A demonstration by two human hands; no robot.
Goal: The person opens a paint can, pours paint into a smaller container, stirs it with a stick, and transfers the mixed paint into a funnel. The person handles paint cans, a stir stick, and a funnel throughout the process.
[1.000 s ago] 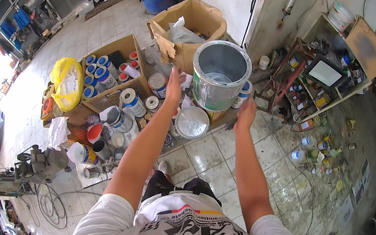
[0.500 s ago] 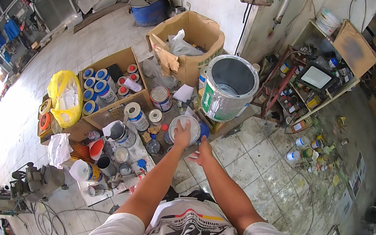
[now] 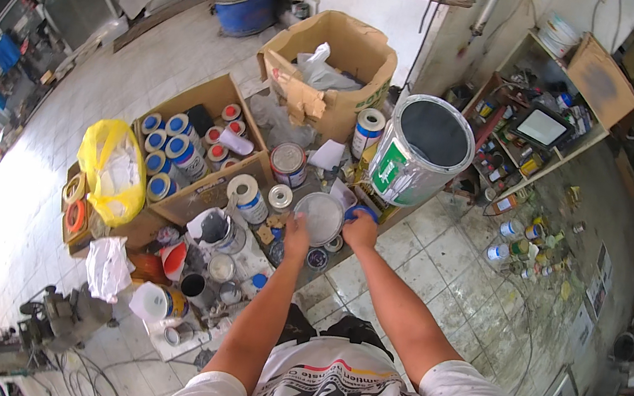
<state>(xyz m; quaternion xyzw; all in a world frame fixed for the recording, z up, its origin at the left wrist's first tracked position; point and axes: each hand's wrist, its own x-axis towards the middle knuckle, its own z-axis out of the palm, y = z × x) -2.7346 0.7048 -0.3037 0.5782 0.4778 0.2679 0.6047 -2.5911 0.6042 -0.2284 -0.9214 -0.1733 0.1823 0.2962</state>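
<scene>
We see a round, pale grey metal lid (image 3: 320, 217), flat and dull-shiny with a thin raised rim, lying among the paint cans on the low cluttered work surface just in front of the big open metal drum (image 3: 419, 150). Our left hand (image 3: 296, 236) rests on its lower-left rim and our right hand (image 3: 360, 229) on its right rim, fingers curled against the edge; we cannot tell whether they truly clamp it. A blue cap (image 3: 363, 211) peeks out just beside the right hand. Small tins (image 3: 280, 196) and a blue-and-white can (image 3: 250, 200) crowd the lid's left side, and the drum stands close behind it. The tiled floor (image 3: 441, 261) to the right offers the open room.
</scene>
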